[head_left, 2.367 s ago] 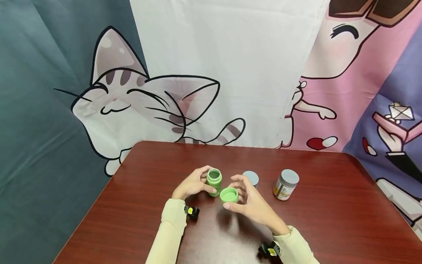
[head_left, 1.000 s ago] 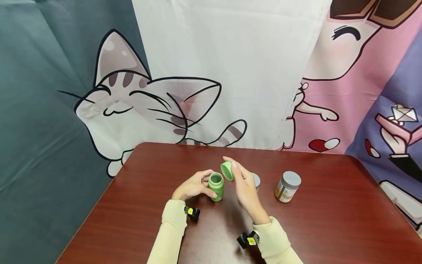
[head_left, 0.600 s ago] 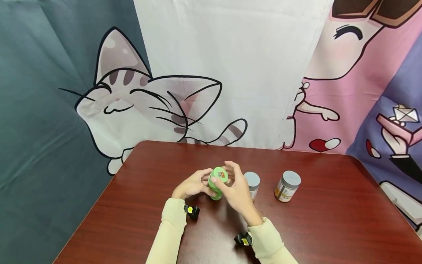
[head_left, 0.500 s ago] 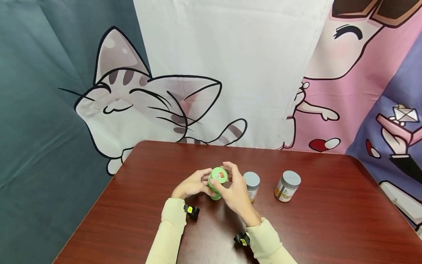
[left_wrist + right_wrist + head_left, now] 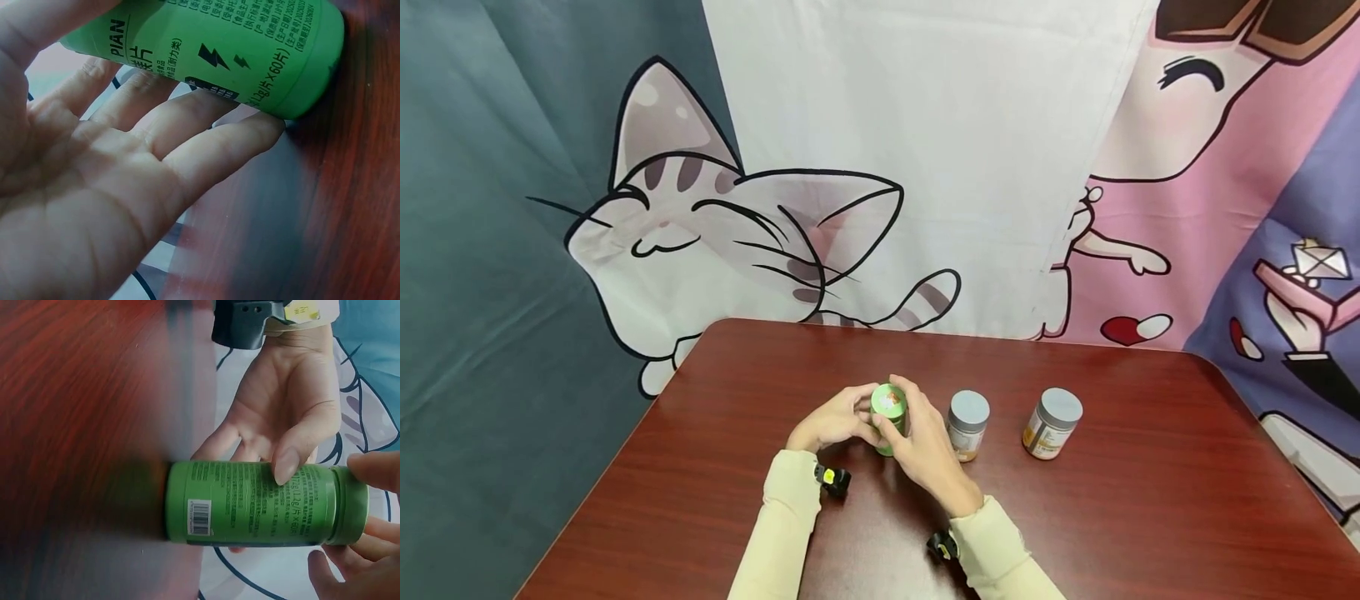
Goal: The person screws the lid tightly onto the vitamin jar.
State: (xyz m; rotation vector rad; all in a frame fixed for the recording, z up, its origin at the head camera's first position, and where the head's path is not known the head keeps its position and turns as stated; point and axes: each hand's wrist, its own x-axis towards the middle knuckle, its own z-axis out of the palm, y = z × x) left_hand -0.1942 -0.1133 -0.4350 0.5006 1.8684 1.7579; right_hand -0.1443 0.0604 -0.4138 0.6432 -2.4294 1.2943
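Observation:
A green bottle (image 5: 887, 433) stands upright on the dark red table (image 5: 1112, 517) near its middle. My left hand (image 5: 856, 417) grips the bottle's body from the left, thumb and fingers curled round it. In the left wrist view the bottle (image 5: 219, 44) lies against my fingers (image 5: 187, 125). The green lid (image 5: 890, 400) sits on the bottle's mouth, and my right hand (image 5: 904, 410) holds it from the right with curled fingertips. In the right wrist view the lid (image 5: 350, 505) caps the bottle (image 5: 250, 503), with my fingertips (image 5: 375, 472) around it.
Two small jars with grey lids stand to the right of the bottle, one close by (image 5: 967, 425) and one farther right (image 5: 1051, 422). A cartoon cloth backdrop (image 5: 880, 167) hangs behind the table's far edge.
My right hand carried the green lid from beside the open bottle up and onto its mouth, and now holds it there. The left hand kept its grip on the bottle.

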